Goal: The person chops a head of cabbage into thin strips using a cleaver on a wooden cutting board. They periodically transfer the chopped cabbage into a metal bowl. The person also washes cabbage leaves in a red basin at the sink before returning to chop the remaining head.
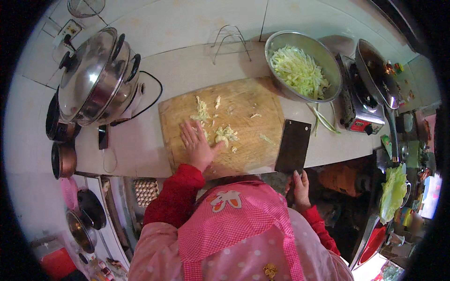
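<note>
My left hand (199, 146) rests with spread fingers on a wooden cutting board (246, 102), its fingertips at some pale cabbage scraps (226, 134). More shreds lie farther back on the board. In my right hand (300, 188) is the handle of a Chinese cleaver (294, 145). Its broad dark blade lies flat over the counter at the board's right edge. Behind the blade, a steel bowl (334, 89) holds shredded cabbage (299, 72).
Left of the board stands a lidded steel steamer pot (95, 77) with a black cord. A wire rack (232, 42) is by the wall. Scallion stalks (321, 119) lie near a gas stove (360, 116) bearing a wok (376, 73). An egg tray (146, 191) sits below the counter.
</note>
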The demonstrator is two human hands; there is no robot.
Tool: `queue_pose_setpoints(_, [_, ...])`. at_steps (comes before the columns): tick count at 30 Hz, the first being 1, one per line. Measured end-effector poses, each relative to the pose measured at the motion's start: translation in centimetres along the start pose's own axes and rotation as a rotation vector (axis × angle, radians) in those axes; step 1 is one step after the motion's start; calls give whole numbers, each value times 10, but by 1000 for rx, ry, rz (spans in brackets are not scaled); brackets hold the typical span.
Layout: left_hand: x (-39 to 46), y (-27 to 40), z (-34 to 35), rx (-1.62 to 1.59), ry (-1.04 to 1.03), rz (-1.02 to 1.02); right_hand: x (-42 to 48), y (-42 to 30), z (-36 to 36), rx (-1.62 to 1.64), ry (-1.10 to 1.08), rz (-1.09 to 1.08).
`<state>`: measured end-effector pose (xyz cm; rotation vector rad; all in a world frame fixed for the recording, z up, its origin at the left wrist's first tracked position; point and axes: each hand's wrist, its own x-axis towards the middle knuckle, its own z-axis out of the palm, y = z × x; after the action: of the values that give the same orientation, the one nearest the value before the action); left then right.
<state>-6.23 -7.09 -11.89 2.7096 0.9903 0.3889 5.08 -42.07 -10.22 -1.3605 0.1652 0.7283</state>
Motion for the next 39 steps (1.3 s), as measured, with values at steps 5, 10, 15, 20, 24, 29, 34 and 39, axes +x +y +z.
queue_pose_setpoints(5, [81,-13,5,-115,-94,69,4,23,17,84,51,-49])
queue_pose_setpoints(10, [110,-1,39,-268,-176,423,13,25,35,9,-41,-73])
queue_pose_setpoints(15, [79,27,25,-495,-377,812,21,19,62,-57,-106,-34])
queue_pose_setpoints(20, [27,5,-22,-577,-166,469,31,4,78,-159,-193,62])
queue_pose_setpoints(24, [-2,-19,-4,-340,95,155,32,6,91,-295,-324,40])
queue_pose_setpoints(29, [15,1,9,-315,196,-1,28,4,154,-407,-449,68])
queue_pose_setpoints(34, [22,3,12,-370,242,-47,40,41,178,-426,-656,94])
queue_pose_setpoints(39, [26,22,0,-315,291,-15,43,28,170,-291,-734,135])
